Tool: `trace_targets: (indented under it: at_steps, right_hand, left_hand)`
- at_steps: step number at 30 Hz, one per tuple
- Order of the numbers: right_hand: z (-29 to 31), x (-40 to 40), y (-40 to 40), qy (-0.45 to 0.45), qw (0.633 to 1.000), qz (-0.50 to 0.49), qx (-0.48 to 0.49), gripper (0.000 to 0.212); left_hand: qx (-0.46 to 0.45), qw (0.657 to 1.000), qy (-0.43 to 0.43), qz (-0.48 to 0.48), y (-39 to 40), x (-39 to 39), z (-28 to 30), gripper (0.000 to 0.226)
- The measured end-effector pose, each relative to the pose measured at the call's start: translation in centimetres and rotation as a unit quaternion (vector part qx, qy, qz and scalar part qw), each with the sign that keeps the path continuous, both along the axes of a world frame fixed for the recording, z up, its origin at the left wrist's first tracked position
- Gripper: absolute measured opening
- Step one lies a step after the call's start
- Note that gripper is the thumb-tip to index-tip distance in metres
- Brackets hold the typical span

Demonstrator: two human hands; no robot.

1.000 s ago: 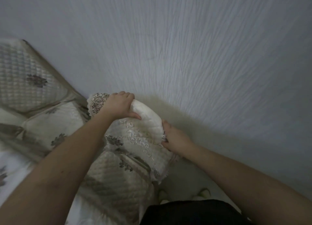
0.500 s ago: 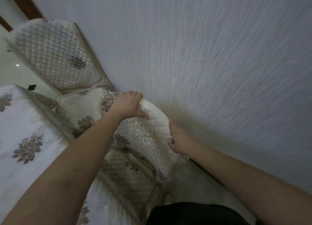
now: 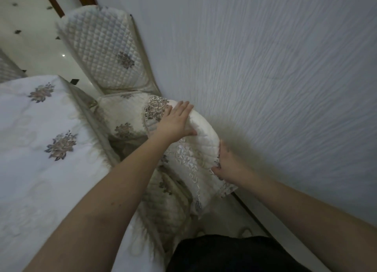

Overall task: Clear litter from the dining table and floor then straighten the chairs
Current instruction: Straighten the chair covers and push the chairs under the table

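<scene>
The left hand (image 3: 175, 121) lies flat on the top edge of the near chair's cream quilted, lace-trimmed backrest (image 3: 195, 147), fingers straight and spread, thumb tucked under the front of the rim, so nothing is clasped. The right hand (image 3: 226, 165) holds the same backrest at its right side, palm against the fabric, fingers wrapped behind the edge and mostly hidden. That backrest stands just beside the pale grey textured wall (image 3: 275, 67). Left of the backrest spreads the dining table, covered in a white cloth embroidered with flowers (image 3: 40, 149), touching the chair's quilted seat cushion (image 3: 163, 200). Beyond the backrest, a second chair with a cream diamond-quilted back (image 3: 106, 47) also stands against the wall.
</scene>
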State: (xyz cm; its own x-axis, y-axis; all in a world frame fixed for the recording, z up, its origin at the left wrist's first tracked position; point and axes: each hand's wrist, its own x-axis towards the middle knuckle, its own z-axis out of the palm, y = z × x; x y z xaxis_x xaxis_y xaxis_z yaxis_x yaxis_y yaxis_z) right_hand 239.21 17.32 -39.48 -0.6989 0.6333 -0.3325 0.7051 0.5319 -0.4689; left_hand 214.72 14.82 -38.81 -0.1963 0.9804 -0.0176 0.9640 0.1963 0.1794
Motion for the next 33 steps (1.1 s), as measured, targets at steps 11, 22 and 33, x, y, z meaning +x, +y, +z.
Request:
trace_targets:
  at_steps: [11, 22, 33]
  right_hand:
    - [0.5, 1.4, 3.5, 0.145, 0.987, 0.07, -0.007, 0.05]
    - [0.7, -5.0, 6.4, 0.141, 0.976, 0.073, -0.151, 0.085]
    - [0.8, -4.7, 5.4, 0.109, 0.985, 0.066, -0.112, 0.083]
  left_hand:
    - [0.041, 0.987, -0.04, 0.153, -5.8, 9.2, 0.2, 0.067]
    - [0.036, 0.869, -0.312, 0.382, -6.3, 24.9, -1.3, 0.094]
    - [0.016, 0.824, -0.311, 0.473, -5.3, 26.1, -1.9, 0.061]
